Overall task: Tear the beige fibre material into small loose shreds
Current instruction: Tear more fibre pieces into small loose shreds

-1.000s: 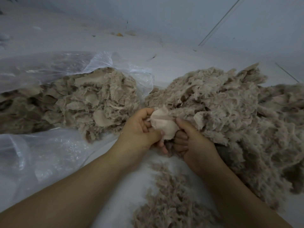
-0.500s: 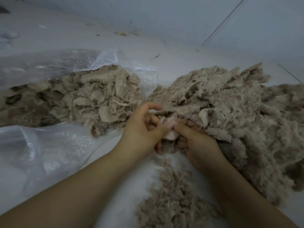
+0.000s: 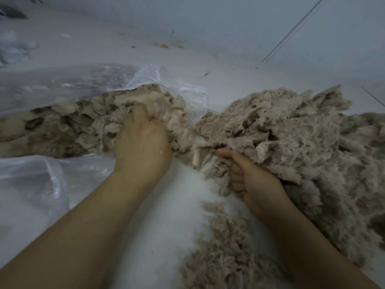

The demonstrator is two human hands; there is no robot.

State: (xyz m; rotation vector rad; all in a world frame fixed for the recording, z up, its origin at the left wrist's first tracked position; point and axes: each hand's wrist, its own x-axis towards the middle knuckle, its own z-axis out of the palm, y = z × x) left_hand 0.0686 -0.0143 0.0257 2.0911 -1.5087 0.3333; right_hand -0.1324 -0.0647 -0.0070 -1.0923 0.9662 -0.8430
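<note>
My left hand [image 3: 143,140] digs into the light, soft beige fibre [image 3: 87,124] inside the clear bag [image 3: 52,88], its grip hidden; my right hand [image 3: 252,180] clutches a tuft beside the shredded pile [image 3: 302,138]. Pinch thin edges; they should tear easily.

The left hand [image 3: 143,140] has its fingertips buried in the bagged fibre [image 3: 83,124], so its grip cannot be judged. The shredded pile [image 3: 302,138] runs off the right edge.

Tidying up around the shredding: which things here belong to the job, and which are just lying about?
Job: beige fibre in the clear plastic bag; big shredded beige heap; small shred pile; left hand; right hand.

Lying about: orange scrap; white crumpled material.
</note>
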